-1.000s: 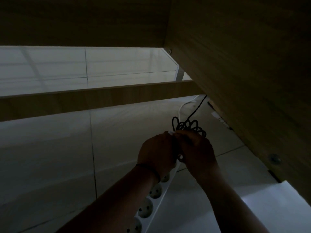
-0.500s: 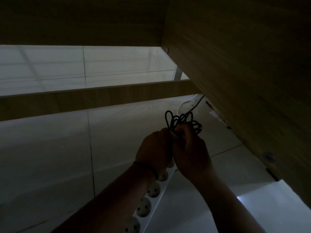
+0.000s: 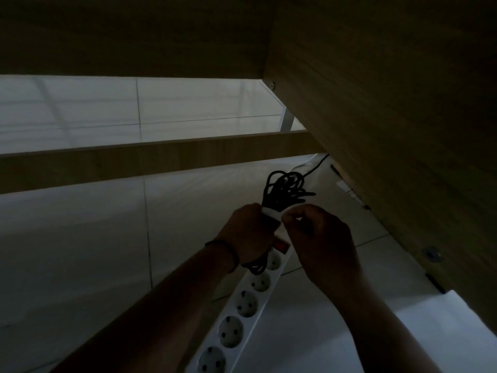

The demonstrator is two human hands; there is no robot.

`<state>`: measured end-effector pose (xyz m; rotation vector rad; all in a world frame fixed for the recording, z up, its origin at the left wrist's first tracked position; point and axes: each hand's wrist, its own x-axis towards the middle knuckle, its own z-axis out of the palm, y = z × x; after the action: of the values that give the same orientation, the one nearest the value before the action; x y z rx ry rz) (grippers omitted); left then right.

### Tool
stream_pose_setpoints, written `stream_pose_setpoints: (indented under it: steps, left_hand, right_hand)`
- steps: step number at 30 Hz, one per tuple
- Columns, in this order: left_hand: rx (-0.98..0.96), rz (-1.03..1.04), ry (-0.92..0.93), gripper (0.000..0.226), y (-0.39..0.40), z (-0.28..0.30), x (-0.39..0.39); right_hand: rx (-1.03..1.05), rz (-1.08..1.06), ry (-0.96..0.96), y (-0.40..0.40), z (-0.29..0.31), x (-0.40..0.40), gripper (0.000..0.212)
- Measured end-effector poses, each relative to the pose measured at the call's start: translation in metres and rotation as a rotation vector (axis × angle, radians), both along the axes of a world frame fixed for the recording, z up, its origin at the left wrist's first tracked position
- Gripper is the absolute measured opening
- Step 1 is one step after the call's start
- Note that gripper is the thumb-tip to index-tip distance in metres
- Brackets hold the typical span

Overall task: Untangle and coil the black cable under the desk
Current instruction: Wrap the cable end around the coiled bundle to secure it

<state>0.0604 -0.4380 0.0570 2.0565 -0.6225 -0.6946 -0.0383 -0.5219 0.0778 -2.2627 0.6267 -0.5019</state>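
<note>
The black cable [image 3: 289, 188] is gathered into a bundle of loops that sticks up above my hands, and its tail runs off to the back right under the desk panel. My left hand [image 3: 248, 232] grips the bundle around its middle, with more loops hanging out below the wrist. A white strip [image 3: 271, 213] crosses the bundle just above that hand. My right hand [image 3: 320, 235] sits right beside it and pinches the end of the white strip between thumb and fingertip.
A white power strip [image 3: 242, 313] with several sockets and a red switch lies on the tiled floor under my hands. The wooden desk side panel [image 3: 390, 130] rises at the right, a wooden crossbar [image 3: 161, 160] spans the back, and a white cable lies near the panel.
My hands have drawn slightly apart, and the white strip around the bundle now shows between them. The loops above my hands look more tightly gathered.
</note>
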Motion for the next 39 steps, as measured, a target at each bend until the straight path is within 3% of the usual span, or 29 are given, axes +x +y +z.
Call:
stream_pose_setpoints:
  steps: [7,11,15,19,23,27,30,35,39]
  left_hand:
    - [-0.372,-0.07,0.709,0.014,0.011,0.007,0.002]
    - [-0.442,-0.079,0.855,0.014,0.013,0.001,0.002]
    - [-0.445,-0.082,0.882,0.015,0.014,-0.005,0.0]
    - [-0.449,-0.063,0.879,0.015,0.012,-0.008,0.0]
    - [-0.448,-0.091,0.971,0.011,0.012,-0.001,-0.003]
    - [-0.463,-0.054,0.973,0.034,0.009,-0.006,0.0]
    - [-0.494,-0.022,0.973,0.032,0.009,-0.01,0.0]
    - [-0.564,0.021,1.08,0.031,0.011,-0.011,-0.001]
    - [-0.574,-0.06,1.15,0.031,0.013,-0.001,-0.002]
  right_hand:
    - [0.559,-0.068,0.1,-0.01,0.0,-0.001,0.019]
    - [0.887,-0.01,0.08,-0.013,-0.001,-0.005,0.022]
    - [1.058,0.032,0.043,-0.013,-0.003,-0.009,0.022]
    - [1.021,0.042,0.013,-0.013,-0.005,-0.007,0.013]
    - [0.907,0.017,0.046,-0.012,-0.007,-0.005,0.038]
    - [0.811,-0.031,0.079,-0.013,-0.019,-0.002,0.02]
    - [0.857,-0.083,0.041,-0.008,-0.024,0.002,0.013]
    - [1.015,-0.032,-0.097,0.0,-0.021,0.004,0.027]
    - [0.894,-0.058,-0.17,-0.002,-0.02,0.005,0.028]
